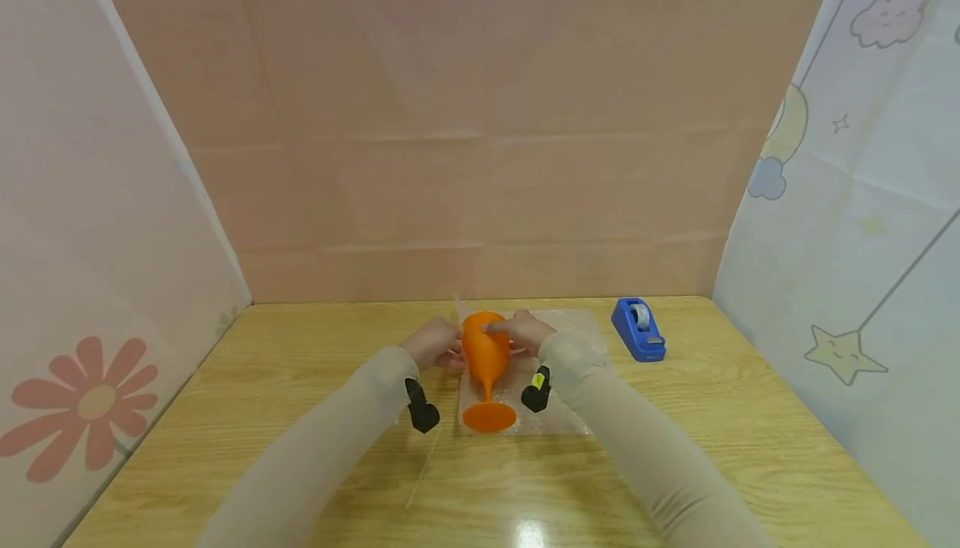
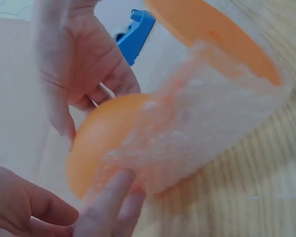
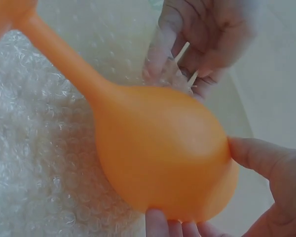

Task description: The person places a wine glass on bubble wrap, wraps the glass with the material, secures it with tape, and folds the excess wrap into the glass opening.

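Note:
An orange plastic goblet (image 1: 486, 352) lies on its side on a sheet of bubble wrap (image 1: 558, 398), its round foot towards me. My right hand (image 1: 527, 332) grips the bowl near its rim, thumb on one side and fingers on the other, as the right wrist view shows. On the opposite side my left hand (image 1: 437, 343) pinches the wrap's left edge, raised against the goblet. In the left wrist view that raised flap (image 2: 187, 128) covers the stem and part of the bowl. The goblet's mouth faces away and its inside is hidden.
A blue tape dispenser (image 1: 639, 331) with a roll of tape stands to the right of the wrap. A thin pale strip (image 1: 423, 469) lies on the wooden table (image 1: 300, 344) near my left forearm. Cloth-covered walls enclose the back and both sides.

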`<state>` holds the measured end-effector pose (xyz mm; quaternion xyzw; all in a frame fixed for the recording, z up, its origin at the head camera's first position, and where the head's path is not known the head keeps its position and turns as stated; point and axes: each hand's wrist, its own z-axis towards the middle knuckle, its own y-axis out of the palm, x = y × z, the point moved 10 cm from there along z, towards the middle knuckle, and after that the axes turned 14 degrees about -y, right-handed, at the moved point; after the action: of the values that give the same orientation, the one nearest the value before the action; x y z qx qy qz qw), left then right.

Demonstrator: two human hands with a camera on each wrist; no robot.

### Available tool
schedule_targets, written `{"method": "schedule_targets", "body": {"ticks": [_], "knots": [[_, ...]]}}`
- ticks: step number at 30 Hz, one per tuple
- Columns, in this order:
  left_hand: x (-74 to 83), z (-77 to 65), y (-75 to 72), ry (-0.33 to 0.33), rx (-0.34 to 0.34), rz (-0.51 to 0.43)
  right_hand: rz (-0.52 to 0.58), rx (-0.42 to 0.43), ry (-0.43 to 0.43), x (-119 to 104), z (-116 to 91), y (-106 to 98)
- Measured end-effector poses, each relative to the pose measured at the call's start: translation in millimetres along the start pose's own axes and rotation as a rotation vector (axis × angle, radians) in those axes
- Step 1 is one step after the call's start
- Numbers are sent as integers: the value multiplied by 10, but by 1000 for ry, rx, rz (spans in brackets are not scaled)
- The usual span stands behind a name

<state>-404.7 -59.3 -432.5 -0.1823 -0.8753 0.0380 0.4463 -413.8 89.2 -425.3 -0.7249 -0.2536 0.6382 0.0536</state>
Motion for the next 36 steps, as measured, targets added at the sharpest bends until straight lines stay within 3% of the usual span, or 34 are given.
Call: {"method": "schedule_targets", "body": {"ticks": [9,19,22,29,36], "knots": [[-48,38,-50,9,46,-55,-4,6,11,11,31,-19],[-63,-2,-59,79,118,26,10,-5,-2,-13,-3,8],[-93,24,-49,57,107,23,9,-5,2,4,-7,-1],[-137,86,49,2,1,-17,18,-29,5,29,11,19],[-149,95,67,-8,-24,-27,26,-40,11,40,19,22]]}}
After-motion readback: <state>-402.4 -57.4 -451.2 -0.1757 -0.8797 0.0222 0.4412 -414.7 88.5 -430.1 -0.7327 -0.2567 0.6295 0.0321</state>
